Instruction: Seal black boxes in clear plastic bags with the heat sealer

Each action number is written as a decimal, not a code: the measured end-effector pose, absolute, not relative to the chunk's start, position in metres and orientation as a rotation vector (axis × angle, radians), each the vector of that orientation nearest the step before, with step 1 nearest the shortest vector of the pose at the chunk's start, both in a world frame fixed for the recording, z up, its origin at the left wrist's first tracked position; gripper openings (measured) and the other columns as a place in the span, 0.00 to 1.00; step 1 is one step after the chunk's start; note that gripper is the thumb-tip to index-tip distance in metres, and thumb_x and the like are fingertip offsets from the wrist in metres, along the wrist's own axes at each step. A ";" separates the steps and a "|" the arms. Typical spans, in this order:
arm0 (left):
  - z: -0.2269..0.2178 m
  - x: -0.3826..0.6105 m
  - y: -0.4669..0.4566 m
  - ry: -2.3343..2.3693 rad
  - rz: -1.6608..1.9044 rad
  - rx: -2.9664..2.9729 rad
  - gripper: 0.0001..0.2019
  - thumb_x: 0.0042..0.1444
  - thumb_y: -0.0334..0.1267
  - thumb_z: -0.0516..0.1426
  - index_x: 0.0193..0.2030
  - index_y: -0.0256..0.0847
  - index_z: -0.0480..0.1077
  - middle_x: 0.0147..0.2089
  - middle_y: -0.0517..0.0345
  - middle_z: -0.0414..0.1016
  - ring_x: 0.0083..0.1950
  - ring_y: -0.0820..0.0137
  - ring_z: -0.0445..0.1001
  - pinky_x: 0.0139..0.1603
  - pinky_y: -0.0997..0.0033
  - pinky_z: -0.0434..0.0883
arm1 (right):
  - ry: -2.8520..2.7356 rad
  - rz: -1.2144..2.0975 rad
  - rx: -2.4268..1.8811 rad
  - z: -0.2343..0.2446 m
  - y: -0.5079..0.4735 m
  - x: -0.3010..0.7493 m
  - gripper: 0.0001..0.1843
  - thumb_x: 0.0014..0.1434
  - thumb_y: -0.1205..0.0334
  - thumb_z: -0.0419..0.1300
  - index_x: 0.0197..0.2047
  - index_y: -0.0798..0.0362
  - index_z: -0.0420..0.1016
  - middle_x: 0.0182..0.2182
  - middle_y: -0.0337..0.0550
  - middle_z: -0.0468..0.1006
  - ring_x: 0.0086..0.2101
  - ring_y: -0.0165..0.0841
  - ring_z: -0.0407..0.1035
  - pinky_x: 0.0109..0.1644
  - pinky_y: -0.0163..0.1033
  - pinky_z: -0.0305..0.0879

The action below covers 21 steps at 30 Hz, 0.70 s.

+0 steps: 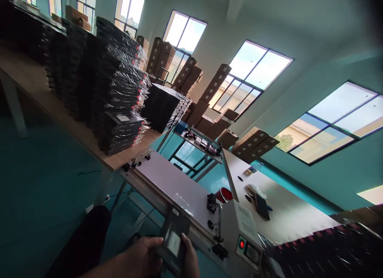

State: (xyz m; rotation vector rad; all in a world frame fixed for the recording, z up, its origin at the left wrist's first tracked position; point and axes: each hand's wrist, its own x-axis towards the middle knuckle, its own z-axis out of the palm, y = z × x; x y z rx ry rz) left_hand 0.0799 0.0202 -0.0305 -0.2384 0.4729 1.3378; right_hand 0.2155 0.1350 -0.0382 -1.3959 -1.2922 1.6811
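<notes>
Low in the view, both my hands hold a flat dark box (pixel 168 252) with a pale label on its face. My left hand (pixel 146 252) grips its left edge, thumb on top. On the opposite edge lies my right hand (pixel 190 257), its thumb over the front; the other fingers are mostly hidden beneath. The box is tilted over the near edge of a long pale work surface (pixel 176 186). To the right of my right hand stands a grey-white machine housing (pixel 239 222) with a lit red switch (pixel 241 243).
Tall stacks of plastic-wrapped black boxes (pixel 119 86) stand on a wooden table (pixel 74 130) at left. More wrapped dark boxes (pixel 329 250) fill the lower right. A second table (pixel 287 198) carries a dark phone-like object (pixel 262 206). Cardboard boxes (pixel 215 82) line the windows.
</notes>
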 end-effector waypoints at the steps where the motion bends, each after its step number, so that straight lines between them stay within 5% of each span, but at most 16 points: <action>1: -0.033 0.081 0.021 0.450 1.356 -0.196 0.07 0.55 0.34 0.64 0.33 0.30 0.77 0.26 0.54 0.78 0.27 0.72 0.76 0.31 0.77 0.71 | -1.343 1.647 -1.424 -0.035 0.135 0.217 0.27 0.39 0.34 0.69 0.23 0.52 0.76 0.18 0.40 0.78 0.24 0.41 0.74 0.29 0.44 0.73; 7: -0.043 0.083 0.027 0.377 1.384 -0.012 0.13 0.45 0.38 0.70 0.35 0.32 0.78 0.32 0.51 0.80 0.33 0.69 0.77 0.35 0.74 0.70 | -1.762 1.415 -1.548 0.013 0.167 0.234 0.25 0.40 0.37 0.71 0.26 0.53 0.81 0.21 0.41 0.79 0.20 0.35 0.69 0.23 0.39 0.63; 11: -0.050 0.084 0.030 0.373 1.403 0.033 0.17 0.42 0.41 0.72 0.36 0.32 0.78 0.34 0.50 0.80 0.36 0.67 0.77 0.38 0.72 0.70 | -2.048 1.086 -1.445 0.056 0.221 0.215 0.26 0.41 0.46 0.69 0.41 0.54 0.82 0.32 0.46 0.84 0.23 0.34 0.69 0.24 0.39 0.63; 15: -0.063 0.090 0.036 0.437 1.419 0.041 0.17 0.41 0.42 0.72 0.34 0.34 0.77 0.31 0.51 0.79 0.35 0.66 0.78 0.39 0.72 0.70 | -2.292 1.262 -1.359 0.061 0.264 0.170 0.30 0.40 0.58 0.65 0.50 0.52 0.79 0.43 0.48 0.84 0.24 0.30 0.69 0.24 0.36 0.63; 19: -0.062 0.092 0.039 0.460 1.417 -0.002 0.19 0.36 0.43 0.73 0.32 0.34 0.75 0.31 0.52 0.79 0.33 0.67 0.77 0.32 0.74 0.68 | -2.475 1.300 -1.395 0.049 0.279 0.135 0.13 0.31 0.69 0.62 0.27 0.55 0.81 0.17 0.38 0.76 0.16 0.31 0.64 0.22 0.36 0.59; 21: -0.053 0.090 0.037 0.510 1.418 -0.029 0.20 0.35 0.43 0.74 0.32 0.34 0.75 0.28 0.54 0.78 0.28 0.71 0.74 0.25 0.77 0.63 | -2.493 1.140 -1.397 0.052 0.277 0.130 0.04 0.32 0.69 0.61 0.17 0.53 0.75 0.13 0.38 0.72 0.18 0.34 0.66 0.25 0.39 0.62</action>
